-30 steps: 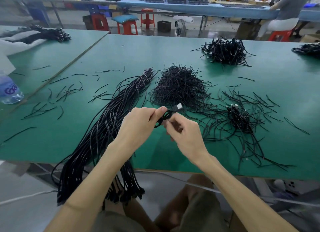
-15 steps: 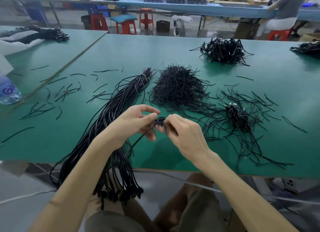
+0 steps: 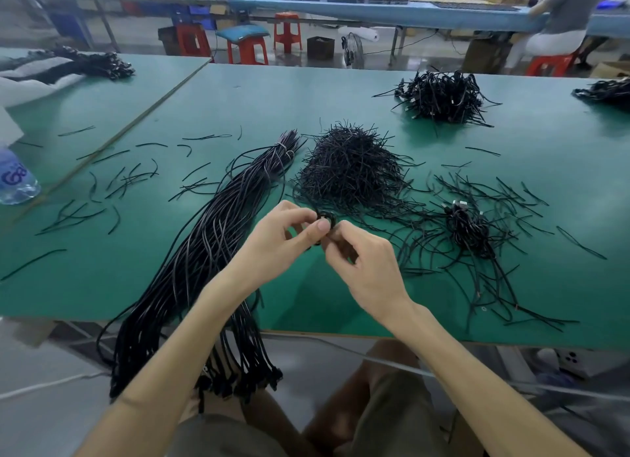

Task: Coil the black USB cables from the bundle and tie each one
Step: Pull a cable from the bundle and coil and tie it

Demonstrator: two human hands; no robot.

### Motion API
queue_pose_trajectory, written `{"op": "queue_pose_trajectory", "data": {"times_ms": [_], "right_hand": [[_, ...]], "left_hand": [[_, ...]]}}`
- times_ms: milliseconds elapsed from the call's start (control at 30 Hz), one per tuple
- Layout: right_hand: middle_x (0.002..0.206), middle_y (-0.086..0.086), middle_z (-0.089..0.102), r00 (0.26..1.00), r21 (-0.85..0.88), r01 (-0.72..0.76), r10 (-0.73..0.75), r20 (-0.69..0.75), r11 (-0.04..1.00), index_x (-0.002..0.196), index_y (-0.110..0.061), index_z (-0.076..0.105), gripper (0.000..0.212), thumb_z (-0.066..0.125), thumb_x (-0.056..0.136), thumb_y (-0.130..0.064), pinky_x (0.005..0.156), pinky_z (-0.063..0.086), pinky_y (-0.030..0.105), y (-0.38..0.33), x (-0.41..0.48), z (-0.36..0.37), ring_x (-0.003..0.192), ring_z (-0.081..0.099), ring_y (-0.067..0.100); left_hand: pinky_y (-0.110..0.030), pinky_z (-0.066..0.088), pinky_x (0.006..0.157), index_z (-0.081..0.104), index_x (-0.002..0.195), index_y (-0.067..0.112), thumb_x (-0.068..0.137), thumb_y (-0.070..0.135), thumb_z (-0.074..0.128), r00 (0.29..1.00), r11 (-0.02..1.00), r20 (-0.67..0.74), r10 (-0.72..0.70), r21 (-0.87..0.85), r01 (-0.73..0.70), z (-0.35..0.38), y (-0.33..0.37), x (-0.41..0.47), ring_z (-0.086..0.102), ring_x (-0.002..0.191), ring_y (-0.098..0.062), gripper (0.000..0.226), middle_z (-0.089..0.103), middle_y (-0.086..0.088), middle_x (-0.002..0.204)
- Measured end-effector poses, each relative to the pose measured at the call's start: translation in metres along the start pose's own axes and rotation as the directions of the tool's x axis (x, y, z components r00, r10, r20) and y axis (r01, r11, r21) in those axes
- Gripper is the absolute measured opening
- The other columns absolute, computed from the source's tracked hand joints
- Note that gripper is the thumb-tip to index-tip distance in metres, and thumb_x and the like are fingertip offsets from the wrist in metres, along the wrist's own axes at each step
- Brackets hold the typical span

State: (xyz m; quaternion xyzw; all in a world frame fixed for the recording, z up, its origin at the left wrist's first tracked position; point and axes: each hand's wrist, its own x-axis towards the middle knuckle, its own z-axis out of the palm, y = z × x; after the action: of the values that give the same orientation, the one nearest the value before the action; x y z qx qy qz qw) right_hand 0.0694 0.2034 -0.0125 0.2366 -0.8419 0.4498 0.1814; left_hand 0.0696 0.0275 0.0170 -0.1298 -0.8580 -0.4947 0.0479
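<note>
Okay, both hands are over the tabletop (image 3: 306, 92), just in from the middle of its front edge, meeting on one small coiled black USB cable (image 3: 327, 217). Left hand (image 3: 283, 240): thumb and forefinger pinch the coil's left side, other fingers loosely curled. Right hand (image 3: 366, 264): fingertips curled in, pinching the coil from the right and underneath; cannot tell whether a tie is in that pinch.

Cable bundle (image 3: 208, 245) lies diagonally left of the hands, from near the tabletop's centre to the front edge, connector ends hanging over that edge. A pale band (image 3: 284, 148) binds it near the far end. Twist-tie pile (image 3: 351, 170) sits just right of the bundle's far end, beyond the hands. Right of the hands, a small cluster of coiled cables (image 3: 472, 230) rests among scattered ties (image 3: 511, 197). More loose ties (image 3: 112, 184) are strewn toward the left edge. Larger heap of coiled cables (image 3: 443, 97) near the far edge, well apart from the hands. Another dark heap (image 3: 605, 92) at the far right corner, cut off by the frame. Water bottle (image 3: 15, 180) stands on the adjoining tabletop (image 3: 102, 98), which also carries a second cable bundle (image 3: 92, 64). Red stools (image 3: 249, 49) and a seated person (image 3: 559, 23) behind
</note>
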Motion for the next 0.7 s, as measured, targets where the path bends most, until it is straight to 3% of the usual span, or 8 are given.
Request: {"op": "queue_pose_trajectory", "data": {"times_ms": [67, 133, 200, 267, 333, 433, 567, 700], "right_hand": [[0.065, -0.011, 0.048, 1.0, -0.03, 0.011, -0.011, 0.017, 0.999, 0.078, -0.02, 0.05, 0.023, 0.064, 0.096, -0.016, 0.057, 0.037, 0.028, -0.001, -0.001, 0.0, 0.06, 0.042, 0.016], [0.068, -0.008, 0.051, 0.997, -0.096, 0.069, -0.066, 0.036, 0.993, 0.079, -0.015, 0.053, 0.02, 0.063, 0.096, -0.014, 0.058, 0.042, 0.035, -0.004, -0.001, 0.0, 0.06, 0.043, 0.017], [0.07, -0.003, 0.054, 0.975, -0.271, 0.223, -0.215, 0.061, 0.936, 0.078, -0.011, 0.056, 0.019, 0.064, 0.095, -0.011, 0.055, 0.043, 0.037, -0.008, -0.001, -0.002, 0.057, 0.04, 0.019], [0.066, 0.0, 0.052, 0.916, -0.433, 0.397, -0.378, 0.133, 0.81, 0.075, -0.011, 0.057, 0.019, 0.068, 0.091, -0.006, 0.05, 0.041, 0.034, -0.011, -0.001, -0.003, 0.054, 0.036, 0.018], [0.065, 0.001, 0.051, 0.871, -0.487, 0.488, -0.441, 0.217, 0.724, 0.076, -0.011, 0.059, 0.018, 0.07, 0.087, -0.003, 0.049, 0.043, 0.035, -0.011, -0.003, -0.003, 0.052, 0.044, 0.02], [0.065, 0.003, 0.053, 0.891, -0.489, 0.451, -0.405, 0.203, 0.747, 0.075, -0.01, 0.059, 0.019, 0.068, 0.091, -0.005, 0.05, 0.045, 0.037, -0.01, 0.0, -0.009, 0.053, 0.05, 0.023], [0.069, 0.005, 0.056, 0.937, -0.41, 0.348, -0.323, 0.131, 0.843, 0.077, -0.006, 0.059, 0.018, 0.065, 0.095, -0.007, 0.053, 0.045, 0.038, -0.011, 0.003, -0.017, 0.054, 0.049, 0.028], [0.072, 0.007, 0.058, 0.944, -0.374, 0.329, -0.305, 0.125, 0.867, 0.078, -0.004, 0.059, 0.019, 0.063, 0.097, -0.007, 0.055, 0.047, 0.04, -0.016, 0.005, -0.019, 0.055, 0.049, 0.03]], "left_hand": [[-0.028, 0.046, 0.063, 0.071, 0.079, 0.022, 0.096, 0.05, 0.056, 0.999, 0.999, -0.046, -0.023, 0.048, 0.025, 0.003, -0.003, 0.002, 0.06, 0.072, -0.013, 0.037, 0.062, 0.005, 0.08], [-0.023, 0.041, 0.05, 0.061, 0.067, 0.026, 0.101, 0.047, 0.058, 0.997, 0.998, -0.039, -0.061, 0.027, 0.062, 0.006, -0.006, 0.004, 0.057, 0.051, -0.012, 0.04, 0.06, 0.007, 0.06], [-0.025, 0.038, 0.044, 0.061, 0.074, 0.02, 0.102, 0.045, 0.059, 0.985, 0.985, 0.006, -0.171, -0.032, 0.171, 0.006, -0.009, 0.006, 0.053, 0.043, -0.02, 0.037, 0.063, 0.003, 0.056], [-0.027, 0.036, 0.045, 0.06, 0.092, 0.011, 0.101, 0.041, 0.061, 0.953, 0.954, 0.075, -0.293, -0.042, 0.296, 0.004, -0.011, 0.007, 0.047, 0.043, -0.021, 0.031, 0.067, -0.001, 0.057], [-0.027, 0.033, 0.045, 0.055, 0.103, 0.011, 0.101, 0.035, 0.063, 0.929, 0.931, 0.115, -0.351, -0.056, 0.359, 0.002, -0.012, 0.006, 0.045, 0.043, -0.021, 0.025, 0.069, -0.004, 0.06], [-0.022, 0.04, 0.043, 0.062, 0.108, 0.011, 0.107, 0.028, 0.053, 0.935, 0.917, 0.167, -0.313, -0.204, 0.343, -0.006, -0.01, 0.0, 0.053, 0.046, -0.023, 0.02, 0.074, -0.008, 0.073], [-0.033, 0.057, 0.071, 0.064, 0.128, 0.005, 0.106, 0.011, 0.053, 0.941, 0.852, 0.31, -0.133, -0.45, 0.268, -0.018, -0.012, -0.006, 0.065, 0.066, -0.028, 0.025, 0.07, -0.021, 0.095], [-0.03, 0.055, 0.081, 0.066, 0.133, 0.017, 0.093, 0.0, 0.068, 0.954, 0.922, 0.301, 0.011, -0.373, 0.107, -0.017, -0.018, -0.01, 0.063, 0.082, -0.02, 0.043, 0.073, -0.008, 0.099]]}}
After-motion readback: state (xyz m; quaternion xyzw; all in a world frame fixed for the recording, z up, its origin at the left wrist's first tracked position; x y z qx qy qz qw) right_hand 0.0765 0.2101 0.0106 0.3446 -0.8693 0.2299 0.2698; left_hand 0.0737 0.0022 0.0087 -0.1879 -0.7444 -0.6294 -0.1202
